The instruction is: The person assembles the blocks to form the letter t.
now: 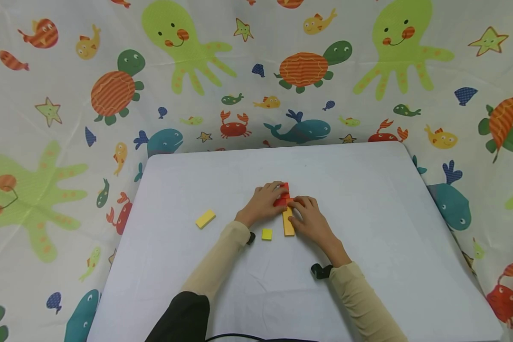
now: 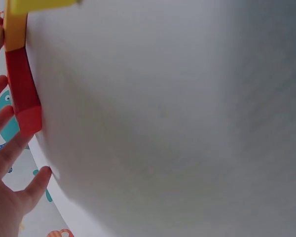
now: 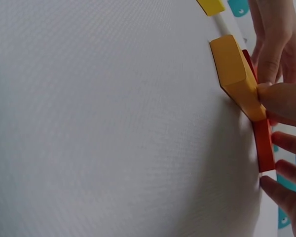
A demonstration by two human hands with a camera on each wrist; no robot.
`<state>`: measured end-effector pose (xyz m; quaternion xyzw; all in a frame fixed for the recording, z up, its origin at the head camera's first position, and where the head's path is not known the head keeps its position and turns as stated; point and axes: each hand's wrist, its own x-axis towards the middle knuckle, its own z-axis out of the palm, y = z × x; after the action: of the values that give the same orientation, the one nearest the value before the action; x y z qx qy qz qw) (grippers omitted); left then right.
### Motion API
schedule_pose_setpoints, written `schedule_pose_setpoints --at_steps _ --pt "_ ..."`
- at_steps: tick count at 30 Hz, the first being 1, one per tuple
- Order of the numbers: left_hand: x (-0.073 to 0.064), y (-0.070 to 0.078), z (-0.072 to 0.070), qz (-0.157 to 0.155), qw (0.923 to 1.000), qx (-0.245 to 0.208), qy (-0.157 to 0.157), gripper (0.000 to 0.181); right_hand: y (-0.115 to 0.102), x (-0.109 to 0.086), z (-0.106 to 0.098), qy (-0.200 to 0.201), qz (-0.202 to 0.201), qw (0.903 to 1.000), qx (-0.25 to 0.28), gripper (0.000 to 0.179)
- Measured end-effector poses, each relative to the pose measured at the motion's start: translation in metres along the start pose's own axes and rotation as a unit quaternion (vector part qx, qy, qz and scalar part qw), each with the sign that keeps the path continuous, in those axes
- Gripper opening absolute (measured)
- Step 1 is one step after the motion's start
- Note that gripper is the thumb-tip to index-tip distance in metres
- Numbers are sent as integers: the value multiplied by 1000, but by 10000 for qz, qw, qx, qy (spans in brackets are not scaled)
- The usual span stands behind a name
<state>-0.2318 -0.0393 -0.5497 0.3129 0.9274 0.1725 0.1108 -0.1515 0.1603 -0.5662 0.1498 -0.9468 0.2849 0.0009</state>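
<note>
Near the middle of the table, several blocks lie against one another: a red block [image 1: 285, 187] at the far end, another red block [image 1: 280, 203] nearer, an orange-red block [image 1: 290, 201] and a long yellow-orange block [image 1: 288, 224]. My left hand [image 1: 263, 203] is on their left side, and its fingertips touch a red block [image 2: 23, 81] in the left wrist view. From the right, my right hand [image 1: 312, 219] has its thumb against the yellow-orange block [image 3: 239, 79], with other fingertips along the orange-red block [image 3: 263, 145]. Parts of the blocks are hidden under the fingers.
A small yellow square block [image 1: 267, 234] lies just in front of the group. Further left is a yellow rectangular block [image 1: 205, 219]. The white table [image 1: 367, 180] has a cloth with printed sea animals [image 1: 303, 69] behind it.
</note>
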Motion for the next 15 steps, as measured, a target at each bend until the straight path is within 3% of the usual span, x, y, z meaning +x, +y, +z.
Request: schedule_pose_setpoints --at_steps 15 --pt "0 -3 2 58 10000 6 32 60 -3 -4 2 178 -195 9996 -22 38"
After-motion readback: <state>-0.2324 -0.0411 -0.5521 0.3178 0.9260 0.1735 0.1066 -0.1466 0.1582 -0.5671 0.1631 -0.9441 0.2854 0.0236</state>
